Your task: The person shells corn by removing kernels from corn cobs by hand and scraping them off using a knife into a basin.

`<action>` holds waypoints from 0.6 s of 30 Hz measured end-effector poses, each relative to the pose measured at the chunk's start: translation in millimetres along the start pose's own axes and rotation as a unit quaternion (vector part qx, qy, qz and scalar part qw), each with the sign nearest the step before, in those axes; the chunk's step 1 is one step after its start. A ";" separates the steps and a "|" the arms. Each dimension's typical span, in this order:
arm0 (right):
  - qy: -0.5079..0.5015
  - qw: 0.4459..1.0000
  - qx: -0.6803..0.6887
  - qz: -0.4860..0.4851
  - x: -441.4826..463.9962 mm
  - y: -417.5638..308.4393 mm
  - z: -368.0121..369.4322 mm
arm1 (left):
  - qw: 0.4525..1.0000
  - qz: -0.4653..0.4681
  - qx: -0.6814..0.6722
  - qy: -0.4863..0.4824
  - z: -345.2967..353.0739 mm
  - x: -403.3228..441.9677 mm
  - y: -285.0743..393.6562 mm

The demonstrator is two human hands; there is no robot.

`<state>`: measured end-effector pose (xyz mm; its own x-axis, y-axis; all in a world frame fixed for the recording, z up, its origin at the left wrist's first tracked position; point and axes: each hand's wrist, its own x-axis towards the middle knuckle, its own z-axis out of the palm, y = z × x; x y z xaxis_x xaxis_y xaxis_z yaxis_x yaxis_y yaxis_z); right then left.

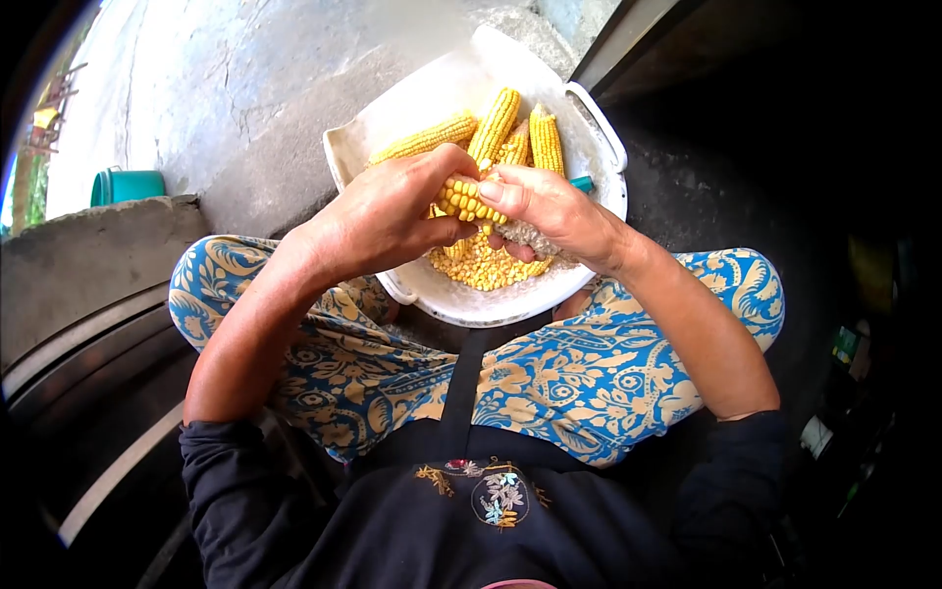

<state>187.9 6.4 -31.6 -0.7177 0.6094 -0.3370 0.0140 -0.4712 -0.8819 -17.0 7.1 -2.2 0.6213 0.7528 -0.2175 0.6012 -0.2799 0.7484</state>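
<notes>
Over a white basin, my left hand is wrapped round the kernel-covered end of a corn cob. My right hand grips the same cob, its thumb pressed on the yellow kernels. A pale, stripped cob part shows under the right fingers; whether it belongs to the held cob is unclear. Several whole yellow cobs lie at the far side of the basin. Loose kernels are heaped at its near side. A small green object sticks out beside my right hand.
The basin stands between my crossed legs in blue patterned cloth. A green bucket is at the left, behind a low concrete ledge. A post rises behind the basin, and small items lie in the dark at right.
</notes>
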 end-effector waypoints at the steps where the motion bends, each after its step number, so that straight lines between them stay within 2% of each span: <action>1: -0.015 1.000 -0.016 0.001 2.8 7.7 -3.2 | 0.999 0.030 0.033 0.015 -0.4 -1.7 -0.4; 4: -0.064 0.997 0.021 0.049 0.5 5.2 -5.8 | 0.994 0.025 0.105 -0.016 -3.9 -5.3 -1.4; 11: -0.066 0.994 0.049 0.076 -0.4 1.3 -5.3 | 0.990 0.009 0.138 -0.023 -1.6 -5.2 0.6; 14: -0.039 0.997 0.003 0.068 0.0 8.8 -2.3 | 0.985 -0.013 0.164 -0.046 1.0 -4.6 -1.7; 16: -0.002 0.989 -0.143 -0.034 6.6 21.9 6.2 | 0.982 -0.020 0.173 -0.077 0.2 -2.6 -2.6; 17: 0.004 0.995 -0.104 0.009 1.9 21.5 4.7 | 0.982 -0.020 0.172 -0.077 1.2 -2.7 -3.1; 18: 0.004 0.994 -0.105 0.010 1.9 20.7 4.4 | 0.985 -0.018 0.163 -0.061 2.4 -2.4 -3.9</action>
<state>183.8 -5.0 -49.0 -0.7100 0.6074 -0.3563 0.1729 -0.3400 -0.9244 -19.6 4.9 -6.0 0.6399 0.6947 -0.3287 0.7414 -0.4455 0.5018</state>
